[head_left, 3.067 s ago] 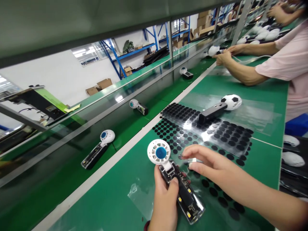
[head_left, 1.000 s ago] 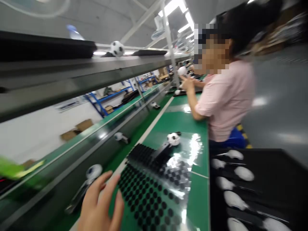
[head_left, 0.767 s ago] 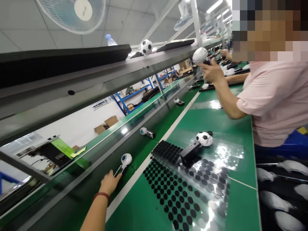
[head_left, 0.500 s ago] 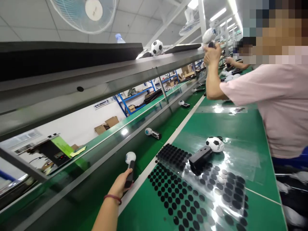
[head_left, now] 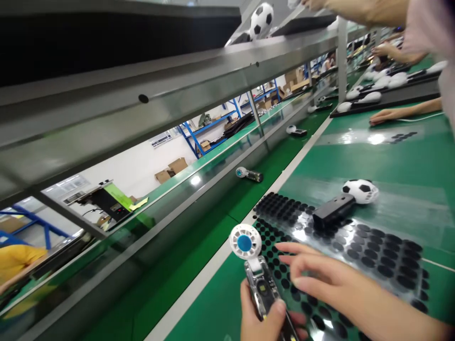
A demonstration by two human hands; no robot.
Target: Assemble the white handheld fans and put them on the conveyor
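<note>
My left hand is wrapped round the handle of an open hand-held fan, whose white round head with a blue centre points away from me. My right hand hovers just right of the fan with fingers stretched out, over a clear sheet of black round pads. A finished fan with a football-patterned head and black handle lies on that sheet further away.
The green conveyor belt to the left carries two more open fans. A steel shelf overhangs it, with a football fan head on top. A co-worker's forearm rests on the bench by black trays of white parts.
My left hand reached to the belt, took an open fan by its handle and brought it back to the bench. My right hand has come in beside it. The view dropped down.
</note>
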